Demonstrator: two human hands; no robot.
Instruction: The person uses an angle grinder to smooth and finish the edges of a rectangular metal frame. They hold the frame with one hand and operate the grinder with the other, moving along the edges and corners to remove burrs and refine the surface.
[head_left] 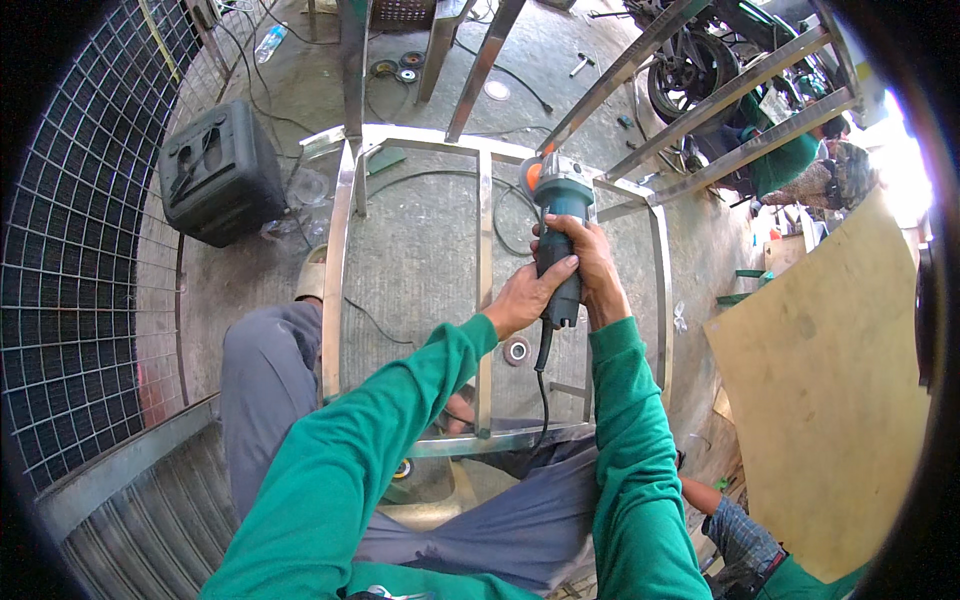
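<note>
Just ahead of the person's right hand [592,262], the round orange disc [529,174] of a dark-green and black angle grinder [553,246] sits close to a silvery metal frame [485,220]. That hand wraps the grinder's body; the left hand [522,298] clasps it lower down. Below the left hand, a small round brownish wheel [516,351] lies on the grey concrete floor [410,260].

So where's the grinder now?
The grinder is in the head view, right of centre, gripped by the left hand and right hand, its orange disc by the metal frame.
</note>
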